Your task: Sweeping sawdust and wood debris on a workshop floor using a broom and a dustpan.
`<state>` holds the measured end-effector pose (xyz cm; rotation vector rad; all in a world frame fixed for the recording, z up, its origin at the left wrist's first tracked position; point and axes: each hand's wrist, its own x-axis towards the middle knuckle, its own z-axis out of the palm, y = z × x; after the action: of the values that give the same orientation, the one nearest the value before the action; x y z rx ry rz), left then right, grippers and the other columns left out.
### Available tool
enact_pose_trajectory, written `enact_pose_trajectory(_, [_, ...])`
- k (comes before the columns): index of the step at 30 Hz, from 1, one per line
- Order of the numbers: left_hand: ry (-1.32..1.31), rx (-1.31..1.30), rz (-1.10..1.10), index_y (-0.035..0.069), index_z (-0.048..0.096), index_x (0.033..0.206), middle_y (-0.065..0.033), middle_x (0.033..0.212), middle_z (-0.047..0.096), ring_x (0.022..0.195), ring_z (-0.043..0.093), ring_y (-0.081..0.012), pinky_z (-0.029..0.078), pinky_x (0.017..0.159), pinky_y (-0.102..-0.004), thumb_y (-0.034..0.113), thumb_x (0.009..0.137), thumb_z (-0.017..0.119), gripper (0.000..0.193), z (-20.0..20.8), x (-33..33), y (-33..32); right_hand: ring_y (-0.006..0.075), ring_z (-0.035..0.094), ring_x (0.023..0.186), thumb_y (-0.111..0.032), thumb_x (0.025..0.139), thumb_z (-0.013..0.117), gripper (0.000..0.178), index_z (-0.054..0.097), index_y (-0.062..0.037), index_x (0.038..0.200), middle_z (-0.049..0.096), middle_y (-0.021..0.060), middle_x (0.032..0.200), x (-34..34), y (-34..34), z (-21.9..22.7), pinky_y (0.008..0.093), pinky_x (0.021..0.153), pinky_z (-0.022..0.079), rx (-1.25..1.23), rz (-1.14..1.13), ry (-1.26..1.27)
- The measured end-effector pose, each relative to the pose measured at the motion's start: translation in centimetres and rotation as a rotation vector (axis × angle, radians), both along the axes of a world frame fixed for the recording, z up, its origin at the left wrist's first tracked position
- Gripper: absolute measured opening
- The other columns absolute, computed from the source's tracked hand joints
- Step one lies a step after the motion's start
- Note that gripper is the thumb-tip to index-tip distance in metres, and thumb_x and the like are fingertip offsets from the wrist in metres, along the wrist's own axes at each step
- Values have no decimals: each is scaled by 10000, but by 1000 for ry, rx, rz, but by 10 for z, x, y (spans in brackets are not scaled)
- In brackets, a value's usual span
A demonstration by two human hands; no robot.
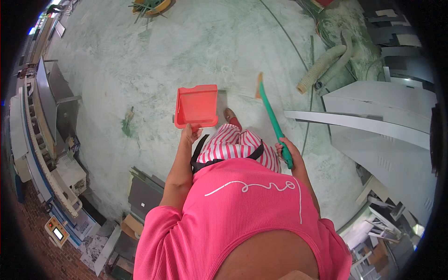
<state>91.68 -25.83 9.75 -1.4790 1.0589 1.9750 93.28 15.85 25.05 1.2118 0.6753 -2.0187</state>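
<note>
In my left hand [190, 134] is a red dustpan [198, 106], gripped at its near edge and held out in front of me, its pan facing up. Nothing can be made out inside the pan. My right hand [288, 148] is wrapped round the green handle of a hand brush [270, 114]. The brush slants up and away from me, with its brownish bristles at the far end. Dustpan and brush are apart, with the dusty floor [140, 70] below both.
Ribbed hoses [323, 67] and a cable lie on the floor at the right. A grey machine housing [382, 126] with a protruding pale strip [359, 122] stands close on my right. On the left runs a long machine [44, 140]. A yellow basin [151, 6] sits far ahead.
</note>
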Motion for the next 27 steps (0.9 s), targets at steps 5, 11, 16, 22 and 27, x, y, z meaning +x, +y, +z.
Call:
enact_pose_trajectory(5, [-14, 29, -23, 4, 460, 918, -127, 757, 543, 621, 545, -220, 440, 511, -290, 338, 819, 212, 428, 10, 13, 6, 70, 434, 507, -150, 729, 488, 168, 363, -50, 780, 417, 24, 620, -2, 35, -46, 173, 439, 371, -115, -233, -56])
enact_pose_trajectory(11, [7, -35, 36, -2, 460, 905, -120, 740, 544, 619, 539, -206, 431, 509, -284, 326, 803, 239, 408, 5, 28, 3, 49, 382, 420, -253, 741, 450, 244, 351, -94, 586, 360, -37, 500, -34, -21, -51, 161, 376, 311, -6, 310, 128])
enact_pose_trajectory(16, [20, -37, 84, 5, 482, 878, -120, 731, 543, 618, 532, -202, 417, 516, -280, 334, 802, 227, 423, 14, 26, 5, 46, 378, 416, -232, 753, 441, 222, 356, -81, 615, 361, -33, 508, -85, -83, -19, 149, 370, 314, -368, 273, 144])
enact_pose_trajectory(22, [26, -20, 17, 10, 490, 888, -117, 732, 543, 632, 534, -207, 425, 525, -280, 335, 811, 220, 429, 27, 11, 12, 36, 400, 461, -194, 758, 461, 182, 363, -68, 672, 376, -29, 556, -102, -68, -32, 135, 404, 341, -793, -84, -218])
enact_pose_trajectory(27, [-8, -27, 17, 11, 478, 886, -118, 738, 539, 628, 542, -215, 433, 526, -291, 335, 818, 238, 409, 13, 4, 17, 31, 394, 466, -136, 746, 480, 152, 362, -45, 717, 400, 4, 612, -103, 9, -21, 141, 396, 351, -620, -53, -146])
